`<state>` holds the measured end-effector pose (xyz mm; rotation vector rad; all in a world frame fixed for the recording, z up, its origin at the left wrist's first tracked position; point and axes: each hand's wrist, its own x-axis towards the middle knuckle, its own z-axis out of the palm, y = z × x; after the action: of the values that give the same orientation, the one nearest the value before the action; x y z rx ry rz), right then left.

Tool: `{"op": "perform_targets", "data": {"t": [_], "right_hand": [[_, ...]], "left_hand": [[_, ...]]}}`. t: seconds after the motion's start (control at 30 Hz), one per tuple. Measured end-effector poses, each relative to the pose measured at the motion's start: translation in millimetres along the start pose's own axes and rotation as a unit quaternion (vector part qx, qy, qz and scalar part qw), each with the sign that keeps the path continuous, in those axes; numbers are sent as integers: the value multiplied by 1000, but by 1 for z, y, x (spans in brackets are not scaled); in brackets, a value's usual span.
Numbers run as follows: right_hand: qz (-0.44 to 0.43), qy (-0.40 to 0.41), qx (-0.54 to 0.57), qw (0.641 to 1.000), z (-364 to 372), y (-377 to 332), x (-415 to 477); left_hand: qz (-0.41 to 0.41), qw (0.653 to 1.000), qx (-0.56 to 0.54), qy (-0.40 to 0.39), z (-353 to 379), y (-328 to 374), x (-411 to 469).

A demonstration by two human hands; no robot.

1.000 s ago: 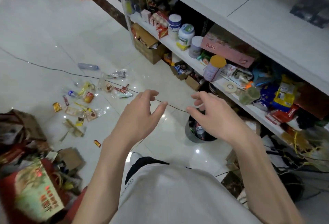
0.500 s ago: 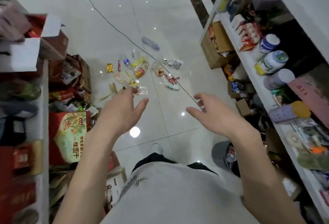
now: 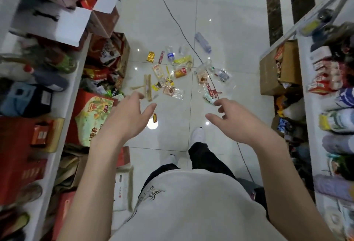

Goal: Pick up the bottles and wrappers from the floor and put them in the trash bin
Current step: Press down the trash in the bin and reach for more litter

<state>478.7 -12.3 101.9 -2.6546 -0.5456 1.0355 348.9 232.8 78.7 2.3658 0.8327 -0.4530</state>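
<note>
Several wrappers and plastic bottles lie scattered on the white tiled floor ahead of my feet. Among them are a clear bottle [image 3: 203, 42], a small blue-labelled bottle [image 3: 170, 55], an orange packet [image 3: 180, 72], a gold wrapper [image 3: 150, 56] and a small orange wrapper [image 3: 154, 117] closest to me. My left hand [image 3: 126, 118] and my right hand [image 3: 237, 120] hover above the floor, both empty with fingers loosely spread. The dark trash bin [image 3: 257, 192] shows only as a sliver behind my right arm, low at the right.
Shelves packed with boxes and packets line the left [image 3: 57, 95] and right [image 3: 314, 106] sides of the aisle. A cardboard box [image 3: 281, 68] stands on the floor at the right. A thin black cable [image 3: 172, 16] runs across the tiles through the litter.
My view has swung left from the bin and right shelf to face down the aisle at the litter. Both hands stayed empty and are now held wider apart.
</note>
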Motion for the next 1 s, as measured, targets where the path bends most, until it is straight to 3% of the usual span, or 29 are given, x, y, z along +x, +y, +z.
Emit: {"op": "perform_targets", "data": {"t": [0.33,0.53,0.8,1.0], "right_hand": [[-80,-45,-40,995,-69,13,129],[-113,-55,-83,989,-77,-2,208],[-132,-93,-107,981,-37,-32,304],[-149,-95,-111,978,39,-27,390]], "left_hand": [[-84,996,-15,13,-2,63,73],[-133,991,4,9,7,61,119],[-174,985,-3,4,41,6,197],[-171,985,2,-6,114,-55,277]]}}
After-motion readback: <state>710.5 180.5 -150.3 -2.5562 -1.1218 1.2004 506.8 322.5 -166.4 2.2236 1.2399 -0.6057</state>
